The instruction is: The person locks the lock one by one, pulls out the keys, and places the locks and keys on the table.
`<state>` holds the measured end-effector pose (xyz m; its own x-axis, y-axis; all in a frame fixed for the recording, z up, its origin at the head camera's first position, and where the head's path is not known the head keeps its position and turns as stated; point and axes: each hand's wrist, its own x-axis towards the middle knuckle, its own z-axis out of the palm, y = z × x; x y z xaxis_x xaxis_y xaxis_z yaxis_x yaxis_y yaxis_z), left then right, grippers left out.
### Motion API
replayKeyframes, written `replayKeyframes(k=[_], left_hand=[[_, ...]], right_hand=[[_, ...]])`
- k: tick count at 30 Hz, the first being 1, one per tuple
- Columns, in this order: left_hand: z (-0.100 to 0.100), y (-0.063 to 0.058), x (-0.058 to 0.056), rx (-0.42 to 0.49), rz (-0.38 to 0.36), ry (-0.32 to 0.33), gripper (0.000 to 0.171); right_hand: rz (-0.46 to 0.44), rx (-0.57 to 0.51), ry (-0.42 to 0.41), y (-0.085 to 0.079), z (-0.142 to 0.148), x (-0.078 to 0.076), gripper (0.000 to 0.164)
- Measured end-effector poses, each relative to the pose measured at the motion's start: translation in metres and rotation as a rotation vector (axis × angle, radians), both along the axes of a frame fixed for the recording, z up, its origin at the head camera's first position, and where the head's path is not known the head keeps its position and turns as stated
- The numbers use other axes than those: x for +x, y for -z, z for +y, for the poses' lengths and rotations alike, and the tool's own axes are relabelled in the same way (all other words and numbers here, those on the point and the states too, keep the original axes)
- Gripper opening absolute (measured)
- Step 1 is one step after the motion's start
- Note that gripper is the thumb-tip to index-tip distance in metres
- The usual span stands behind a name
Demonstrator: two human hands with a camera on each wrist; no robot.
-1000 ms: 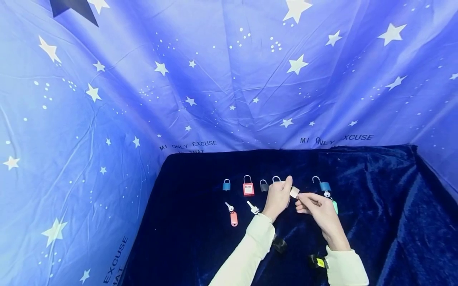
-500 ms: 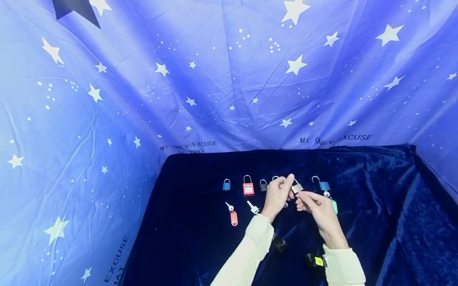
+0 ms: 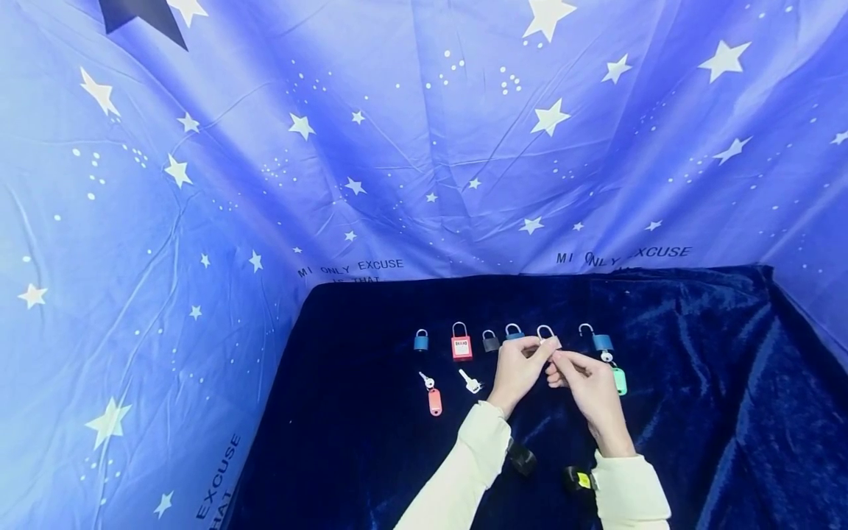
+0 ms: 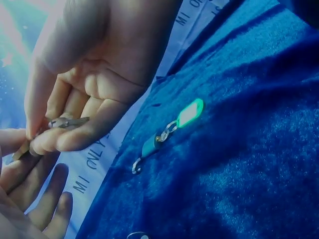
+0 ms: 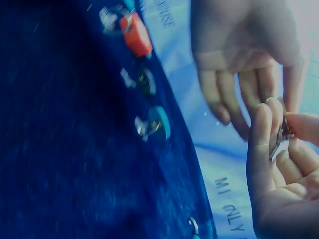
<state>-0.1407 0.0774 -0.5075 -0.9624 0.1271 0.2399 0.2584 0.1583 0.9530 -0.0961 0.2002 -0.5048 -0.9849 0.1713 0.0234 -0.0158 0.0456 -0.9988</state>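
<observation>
In the head view my left hand [image 3: 519, 372] pinches a small gold-coloured padlock [image 3: 553, 342], thumb and fingers across its body, the silver shackle pointing away from me. My right hand [image 3: 592, 390] meets it from the right, fingertips at the padlock's lower end. From the left wrist view, a small silver key [image 4: 62, 122] shows between the right fingers; a brownish bit of the padlock [image 4: 21, 149] shows beside the fingertips. In the right wrist view the right hand [image 5: 286, 189] holds the key [image 5: 280, 139] below the left hand [image 5: 244, 45]. Whether the key sits inside the lock is hidden.
On dark blue cloth [image 3: 351, 442] stand a blue padlock [image 3: 421, 340], a red one [image 3: 461, 346], a black one [image 3: 490, 341] and another blue one [image 3: 514, 331]. An unlocked blue padlock [image 3: 602, 343] bears a green-tagged key [image 3: 619, 381]. Nearer lie a red-tagged key [image 3: 433, 401] and silver keys [image 3: 471, 381].
The gold padlock has turned from tilted to shackle-away. My left thumb, raised beside it before, has come down across its body. The right hand stays at its lower end.
</observation>
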Motion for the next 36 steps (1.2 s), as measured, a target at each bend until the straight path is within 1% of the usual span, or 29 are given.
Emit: replayKeyframes(k=[4, 7, 11, 15, 22, 26, 31, 34, 36], left_hand=[[0.001, 0.000, -0.001, 0.006, 0.001, -0.027, 0.026], [0.003, 0.002, -0.002, 0.076, -0.040, -0.025, 0.026], [0.006, 0.001, -0.002, 0.183, -0.112, 0.006, 0.026], [0.007, -0.001, -0.001, 0.215, -0.139, 0.022, 0.026], [0.009, 0.002, -0.002, 0.196, -0.148, -0.007, 0.028], [0.011, 0.004, -0.002, 0.228, -0.183, -0.028, 0.029], [0.014, 0.003, -0.001, 0.250, -0.209, -0.052, 0.029], [0.015, 0.002, -0.001, 0.241, -0.213, -0.078, 0.029], [0.016, 0.002, -0.001, 0.217, -0.208, -0.105, 0.029]], right_hand=[[0.039, 0.181, -0.006, 0.004, 0.000, -0.001, 0.034], [0.081, 0.270, -0.005, 0.005, -0.001, -0.001, 0.030], [0.125, 0.333, 0.021, 0.003, -0.002, 0.001, 0.025], [0.136, 0.386, 0.062, 0.003, -0.003, 0.002, 0.024], [0.134, 0.417, 0.105, 0.005, -0.004, 0.003, 0.023], [0.123, 0.419, 0.125, 0.005, -0.006, 0.003, 0.023], [0.127, 0.406, 0.156, 0.005, -0.007, 0.003, 0.021], [0.131, 0.401, 0.166, 0.005, -0.008, 0.003, 0.020], [0.133, 0.401, 0.172, 0.004, -0.009, 0.003, 0.020]])
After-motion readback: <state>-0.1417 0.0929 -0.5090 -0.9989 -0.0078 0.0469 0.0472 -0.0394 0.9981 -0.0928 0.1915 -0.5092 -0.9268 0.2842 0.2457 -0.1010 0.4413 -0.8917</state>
